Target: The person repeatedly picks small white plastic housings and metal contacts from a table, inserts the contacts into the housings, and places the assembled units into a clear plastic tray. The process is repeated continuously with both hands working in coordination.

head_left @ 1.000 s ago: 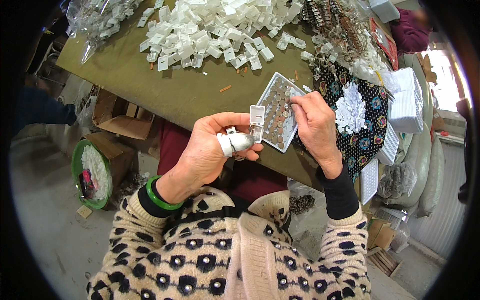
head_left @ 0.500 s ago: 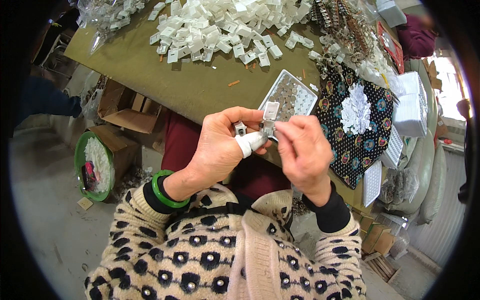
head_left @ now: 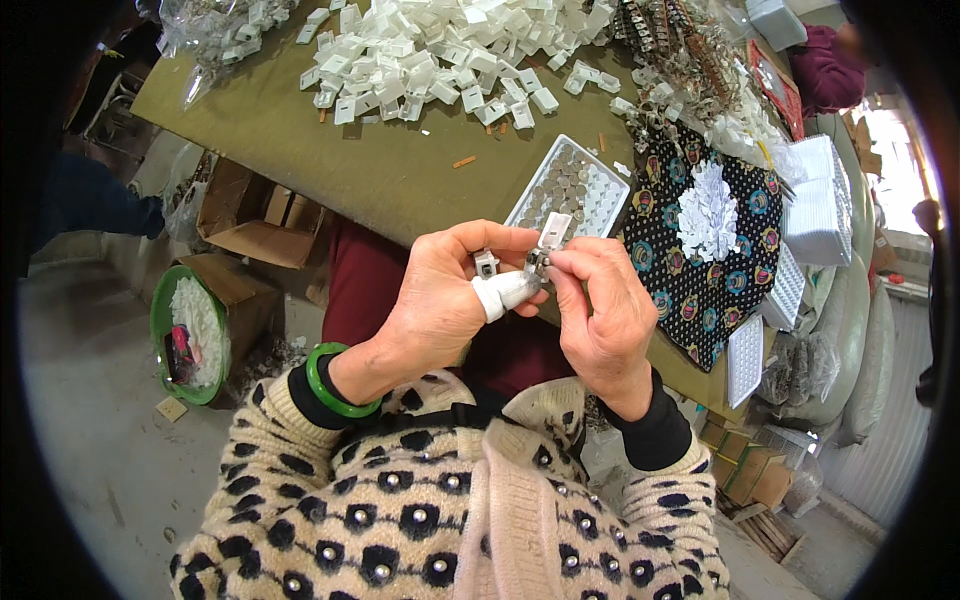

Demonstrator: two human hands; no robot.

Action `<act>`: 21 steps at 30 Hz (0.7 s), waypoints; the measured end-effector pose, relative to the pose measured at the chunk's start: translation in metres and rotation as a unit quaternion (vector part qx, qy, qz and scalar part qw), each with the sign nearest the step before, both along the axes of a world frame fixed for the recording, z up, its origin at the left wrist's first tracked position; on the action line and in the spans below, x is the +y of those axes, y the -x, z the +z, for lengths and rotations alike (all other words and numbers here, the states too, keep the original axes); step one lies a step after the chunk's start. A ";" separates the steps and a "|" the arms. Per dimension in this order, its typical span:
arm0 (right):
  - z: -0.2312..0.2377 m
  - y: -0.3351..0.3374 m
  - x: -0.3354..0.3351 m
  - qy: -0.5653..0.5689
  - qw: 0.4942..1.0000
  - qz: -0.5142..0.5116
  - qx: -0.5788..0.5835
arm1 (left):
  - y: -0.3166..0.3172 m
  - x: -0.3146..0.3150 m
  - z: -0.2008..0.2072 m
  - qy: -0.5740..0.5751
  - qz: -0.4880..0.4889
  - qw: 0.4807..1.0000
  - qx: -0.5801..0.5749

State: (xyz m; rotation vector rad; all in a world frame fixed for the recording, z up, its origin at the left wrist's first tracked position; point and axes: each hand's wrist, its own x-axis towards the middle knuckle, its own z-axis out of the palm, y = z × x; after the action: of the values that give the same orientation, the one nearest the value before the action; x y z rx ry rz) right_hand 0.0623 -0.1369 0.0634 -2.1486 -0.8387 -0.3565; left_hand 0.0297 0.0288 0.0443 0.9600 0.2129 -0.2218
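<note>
Between my two hands stands a small white plastic case (head_left: 554,231) with a dark slot, its lower end meeting metallic-looking bits at my fingertips. My left hand (head_left: 428,290) grips this piece between thumb and fingers; its thumb wears a white wrapping (head_left: 505,294). Tucked in the same palm is a second small white casing (head_left: 486,264) with a dark opening. My right hand (head_left: 606,315) is closed in a pinch at the lower end of the case; what exactly its fingertips hold is hidden. Just beyond lies a white tray (head_left: 603,200) partly filled with round silvery discs.
A big heap of white plastic casings (head_left: 430,60) covers the far table (head_left: 330,165). At right, a patterned dark cloth (head_left: 655,255) carries white slips (head_left: 708,215), beside stacked white trays (head_left: 818,205). Metal strips (head_left: 680,40) lie far right. A green basin (head_left: 225,350) and cardboard box (head_left: 260,215) stand left.
The white case has tilted to the right and moved slightly lower. My right hand has shifted a little left and down, still pinching near its lower end.
</note>
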 end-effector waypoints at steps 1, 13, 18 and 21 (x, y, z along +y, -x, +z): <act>0.000 0.001 -0.001 -0.002 1.000 0.005 0.003 | 0.001 0.000 0.000 0.008 0.000 1.000 0.002; -0.023 -0.055 -0.024 0.110 0.992 -0.017 -0.066 | -0.001 0.007 -0.015 0.161 -0.053 0.985 0.015; -0.033 -0.069 -0.033 0.187 0.976 -0.003 -0.108 | -0.006 0.015 -0.018 0.158 -0.071 0.985 0.006; -0.030 -0.071 -0.034 0.193 0.977 -0.002 -0.092 | -0.007 0.015 -0.018 0.183 -0.072 0.980 -0.006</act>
State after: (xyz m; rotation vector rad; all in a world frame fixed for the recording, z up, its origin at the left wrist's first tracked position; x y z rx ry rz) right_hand 0.1332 -0.1712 0.0333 -2.5032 -1.0792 -0.4284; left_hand 0.0369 0.0437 0.0262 0.6109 0.0870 -0.3750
